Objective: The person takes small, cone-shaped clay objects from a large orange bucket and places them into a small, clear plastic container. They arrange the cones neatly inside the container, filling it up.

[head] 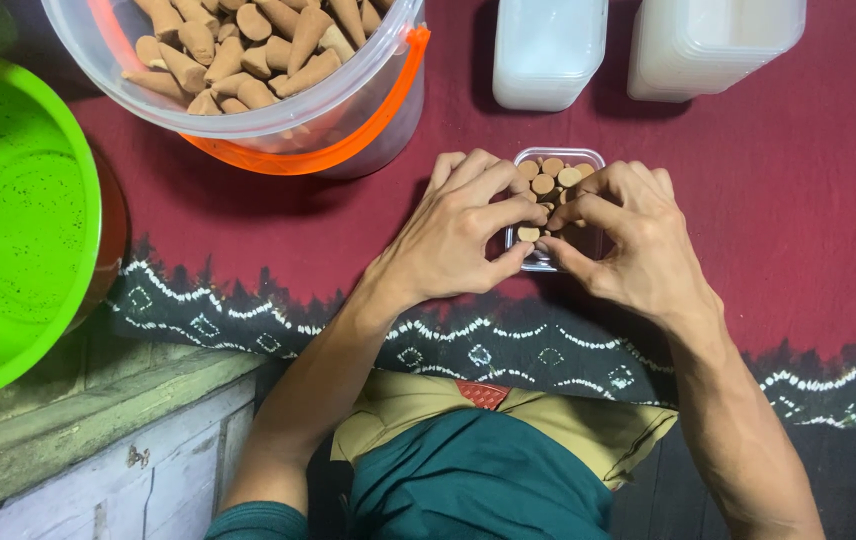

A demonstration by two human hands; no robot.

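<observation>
A small clear plastic box (588,160) sits on the dark red cloth, packed with several brown cones (544,184) standing on their round bases up. My left hand (458,230) rests against the box's left side, thumb and forefinger pinching one brown cone (528,234) at the near left corner. My right hand (628,240) curls over the box's right side, its fingertips touching the cones inside. Both hands hide much of the box.
A clear bucket with an orange rim band (348,135) full of loose brown cones stands at the back left. A bright green basin (18,210) is at far left. Two stacks of white translucent containers (548,60) (713,45) stand behind. A patterned cloth edge (568,350) runs near me.
</observation>
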